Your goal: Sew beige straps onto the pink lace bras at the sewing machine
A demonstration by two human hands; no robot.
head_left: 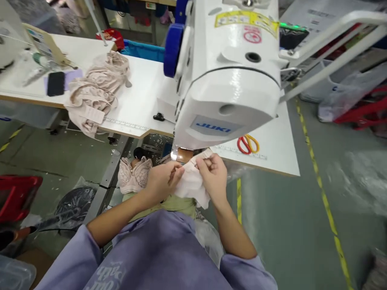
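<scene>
Both my hands hold a small piece of pale pink fabric [191,184] just below the head of a white JUKI sewing machine [229,68]. My left hand [165,179] grips the fabric's left side with its fingers closed. My right hand [213,173] pinches the fabric's top edge on the right. The needle area is hidden behind the machine head. A lace garment piece [133,175] lies to the left of my left hand, lower down.
A heap of beige garments [96,90] sits on the white table [142,100] at left, beside a black phone [56,83]. Red and yellow rubber bands [248,144] lie on the table at right. A red crate [16,195] stands on the floor left.
</scene>
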